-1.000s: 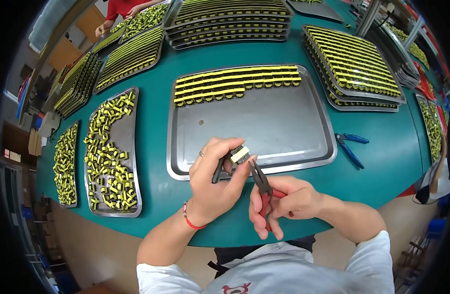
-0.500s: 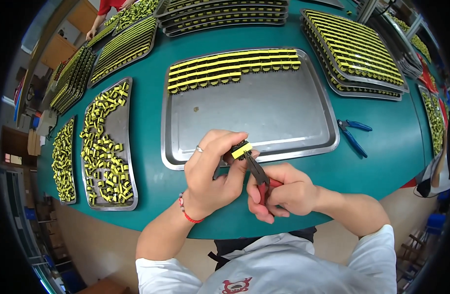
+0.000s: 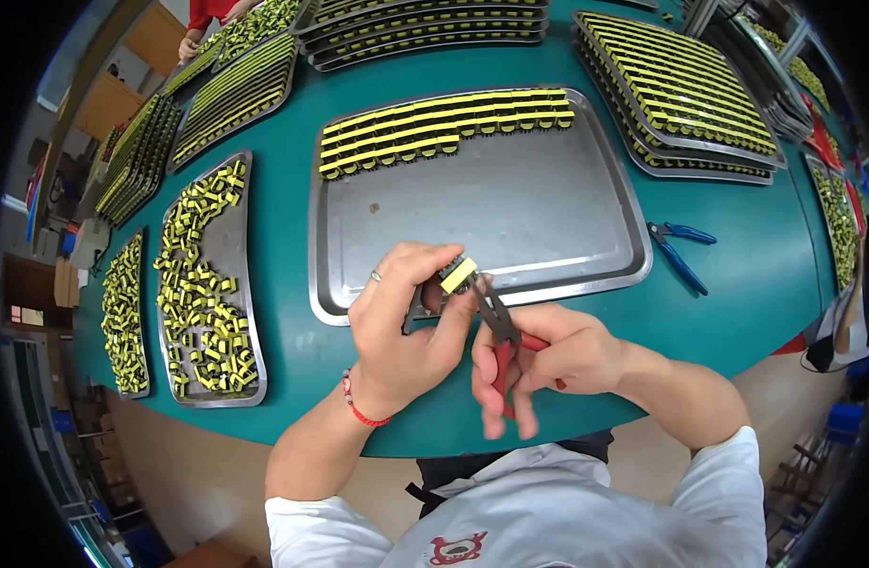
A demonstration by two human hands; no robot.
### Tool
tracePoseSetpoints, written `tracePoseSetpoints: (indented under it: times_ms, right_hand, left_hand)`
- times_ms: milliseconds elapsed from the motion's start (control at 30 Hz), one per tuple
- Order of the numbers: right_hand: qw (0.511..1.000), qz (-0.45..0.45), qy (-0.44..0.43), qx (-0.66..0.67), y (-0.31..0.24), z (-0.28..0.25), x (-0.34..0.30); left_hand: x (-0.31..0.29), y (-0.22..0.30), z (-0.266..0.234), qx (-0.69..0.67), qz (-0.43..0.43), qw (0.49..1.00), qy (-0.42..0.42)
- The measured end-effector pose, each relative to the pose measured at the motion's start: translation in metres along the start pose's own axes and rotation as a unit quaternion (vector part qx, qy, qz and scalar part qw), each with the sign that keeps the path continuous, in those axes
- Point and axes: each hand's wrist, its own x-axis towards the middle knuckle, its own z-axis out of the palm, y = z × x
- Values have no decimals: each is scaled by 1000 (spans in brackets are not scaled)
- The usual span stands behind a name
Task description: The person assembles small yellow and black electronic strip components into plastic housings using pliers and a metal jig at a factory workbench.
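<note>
Between the fingertips and thumb of my left hand [image 3: 401,317] is a small transformer [image 3: 460,275], black with a yellow-taped face, tilted. My right hand [image 3: 581,355] grips red-handled needle-nose pliers [image 3: 499,320]. The dark jaws of the pliers point up at the transformer's lower right side and stand slightly apart; whether they touch it I cannot tell. The red handles are spread, with some right fingers stretched loosely beneath them. Just beyond both hands lies a metal tray [image 3: 510,213], with rows of yellow-and-black transformers [image 3: 397,133] along its far side.
Blue-handled cutters [image 3: 681,256] lie open right of the tray. At left, a narrow tray [image 3: 257,331] and another beside it hold loose transformers. Stacked filled trays [image 3: 685,90] stand at the far right, with another stack [image 3: 420,38] at the back. A person in red [image 3: 207,14] is at far left.
The pliers' handles have spread and their jaws have opened a little. My right fingers have loosened and stretched down. The transformer has tilted and shifted slightly left in my left hand.
</note>
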Motion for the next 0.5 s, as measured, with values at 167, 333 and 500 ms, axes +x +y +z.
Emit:
tracePoseSetpoints:
  times_ms: [167,333,500]
  right_hand:
    - [999,3,-37,-6,-3,3,-1]
    - [1000,7,-15,-3,-1,4,1]
    - [1000,12,-17,-11,0,2,1]
  left_hand:
    - [1,2,1,31,-28,999,27]
    - [0,7,2,28,-28,999,33]
    - [-1,6,3,-8,-59,996,59]
